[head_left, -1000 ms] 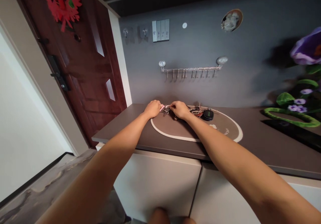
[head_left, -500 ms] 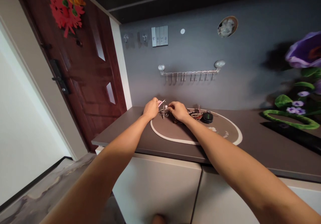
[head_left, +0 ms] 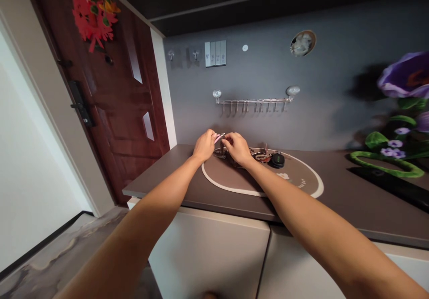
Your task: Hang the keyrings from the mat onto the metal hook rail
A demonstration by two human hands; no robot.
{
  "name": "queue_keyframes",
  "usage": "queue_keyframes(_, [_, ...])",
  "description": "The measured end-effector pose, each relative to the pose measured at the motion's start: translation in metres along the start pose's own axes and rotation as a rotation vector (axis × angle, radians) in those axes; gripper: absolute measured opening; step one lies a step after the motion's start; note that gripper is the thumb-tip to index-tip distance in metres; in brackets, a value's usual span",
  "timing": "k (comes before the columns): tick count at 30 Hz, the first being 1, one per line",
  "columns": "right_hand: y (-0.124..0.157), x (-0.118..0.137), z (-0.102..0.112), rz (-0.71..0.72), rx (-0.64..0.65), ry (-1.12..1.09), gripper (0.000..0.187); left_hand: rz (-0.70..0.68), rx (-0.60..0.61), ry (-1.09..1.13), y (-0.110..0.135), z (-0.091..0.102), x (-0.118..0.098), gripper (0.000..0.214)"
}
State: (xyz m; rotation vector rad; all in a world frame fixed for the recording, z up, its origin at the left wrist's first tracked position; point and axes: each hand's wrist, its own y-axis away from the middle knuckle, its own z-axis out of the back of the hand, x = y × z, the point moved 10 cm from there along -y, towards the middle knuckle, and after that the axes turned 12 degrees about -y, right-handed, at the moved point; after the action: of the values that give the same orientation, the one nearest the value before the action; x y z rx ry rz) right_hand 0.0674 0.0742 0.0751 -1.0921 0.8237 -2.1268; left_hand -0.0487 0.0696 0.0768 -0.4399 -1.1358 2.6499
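My left hand (head_left: 204,147) is closed on a slim pink strap-like piece (head_left: 218,137) with a shiny metal end pointing right. Close beside that end, my right hand (head_left: 237,149) has its thumb and fingers pinched together; what they hold is too small to make out. Both hands are raised just over the back of the brown oval mat (head_left: 231,189). Small metallic and brown trinkets (head_left: 261,156) lie on the mat, partly hidden by my right hand and wrist. To their right sits a small black case-like item (head_left: 277,159).
A rail with several hooks (head_left: 254,101) is mounted on the grey wall behind. Wall switches (head_left: 215,53) are higher up. At the right stand purple flowers with a green fuzzy loop (head_left: 385,162) and a long black object (head_left: 389,183). A dark red door (head_left: 127,124) is at left.
My right hand has lifted slightly and come closer to the metal end of the pink piece. A small dangling item seen between the hands earlier now hardly shows. The view has tilted slightly.
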Motion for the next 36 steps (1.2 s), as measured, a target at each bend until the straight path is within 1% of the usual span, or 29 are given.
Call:
queue_keyframes(3, [0.000,0.000,0.002,0.007,-0.011,-0.002,0.014,-0.012,-0.035,0.012,0.000,0.004,-0.001,0.026])
queue_keyframes(6, [0.000,0.001,0.004,0.030,-0.027,-0.012,0.013,0.022,-0.066,0.016,0.001,0.009,0.001,0.029])
queue_keyframes(9, [0.000,0.007,0.006,0.081,-0.042,-0.029,0.011,0.109,-0.083,-0.018,0.003,0.015,0.010,0.035])
queue_keyframes(12, [0.000,0.013,0.008,0.133,-0.045,-0.052,0.010,0.205,-0.093,-0.065,0.003,0.019,0.020,0.048])
queue_keyframes(14, [0.000,0.017,0.008,0.153,-0.038,-0.068,0.011,0.274,-0.091,-0.046,0.003,0.020,0.029,0.057])
queue_keyframes(16, [-0.001,0.020,0.009,0.160,-0.034,-0.089,0.011,0.345,-0.067,0.018,0.003,0.016,0.039,0.064])
queue_keyframes(18, [-0.002,0.021,0.009,0.151,-0.029,-0.119,0.013,0.395,-0.006,0.112,0.004,0.006,0.047,0.069])
queue_keyframes(21, [-0.003,0.014,0.010,0.085,-0.048,-0.185,0.017,0.415,0.155,0.286,0.006,-0.019,0.048,0.071])
queue_keyframes(23, [-0.004,0.007,0.012,0.023,-0.075,-0.234,0.020,0.398,0.280,0.374,0.009,-0.036,0.041,0.069])
queue_keyframes(24, [-0.004,0.004,0.014,-0.002,-0.091,-0.253,0.021,0.374,0.319,0.398,0.010,-0.040,0.037,0.068])
queue_keyframes(25, [-0.004,0.002,0.015,-0.020,-0.106,-0.267,0.021,0.336,0.328,0.409,0.009,-0.042,0.032,0.065])
queue_keyframes(26, [-0.004,0.001,0.017,-0.031,-0.119,-0.279,0.022,0.286,0.306,0.414,0.007,-0.039,0.026,0.061])
queue_keyframes(29, [-0.004,-0.001,0.020,-0.053,-0.140,-0.318,0.023,0.102,0.160,0.459,0.000,-0.020,0.006,0.048])
queue_keyframes(30, [-0.004,-0.001,0.020,-0.060,-0.140,-0.333,0.023,0.044,0.132,0.497,-0.002,-0.015,0.000,0.044])
queue_keyframes(32, [-0.004,-0.003,0.019,-0.078,-0.135,-0.366,0.023,-0.040,0.134,0.593,-0.002,-0.012,-0.011,0.038])
queue_keyframes(33, [-0.004,-0.005,0.017,-0.089,-0.131,-0.382,0.023,-0.057,0.151,0.638,-0.001,-0.013,-0.014,0.035])
queue_keyframes(36, [-0.004,-0.013,0.013,-0.128,-0.129,-0.438,0.025,-0.042,0.206,0.723,0.002,-0.020,-0.016,0.026])
